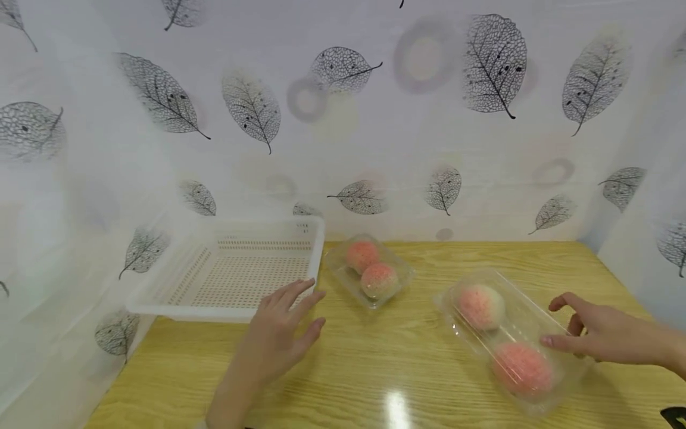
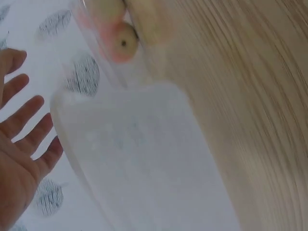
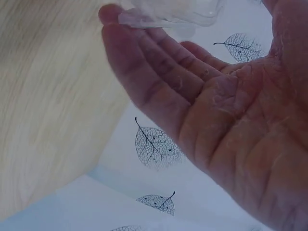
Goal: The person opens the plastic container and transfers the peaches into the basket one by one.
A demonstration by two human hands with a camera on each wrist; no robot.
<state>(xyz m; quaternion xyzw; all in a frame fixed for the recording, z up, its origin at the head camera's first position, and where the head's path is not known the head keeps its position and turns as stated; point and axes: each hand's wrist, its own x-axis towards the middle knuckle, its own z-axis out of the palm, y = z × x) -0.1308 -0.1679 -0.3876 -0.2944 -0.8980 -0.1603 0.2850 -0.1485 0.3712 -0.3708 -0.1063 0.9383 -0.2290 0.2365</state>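
My right hand (image 1: 605,333) grips the right side of a clear plastic box (image 1: 514,322), thumb on the near side and fingers curled at its edge. Two pinkish peaches lie in that box, a paler peach (image 1: 480,307) and a redder peach (image 1: 522,369). In the right wrist view the fingertips meet the box's clear rim (image 3: 168,19). My left hand (image 1: 276,333) holds nothing; its fingers are spread by the near right corner of a white perforated plastic basket (image 1: 225,313). The left wrist view shows those fingers beside the blurred basket wall (image 2: 139,154).
A second clear box (image 1: 396,292) with two peaches sits on the wood-grain table (image 1: 370,369), just right of the basket. White leaf-printed sheeting (image 1: 386,137) rises behind the table and along both sides. A dark object (image 1: 674,416) shows at the lower right corner.
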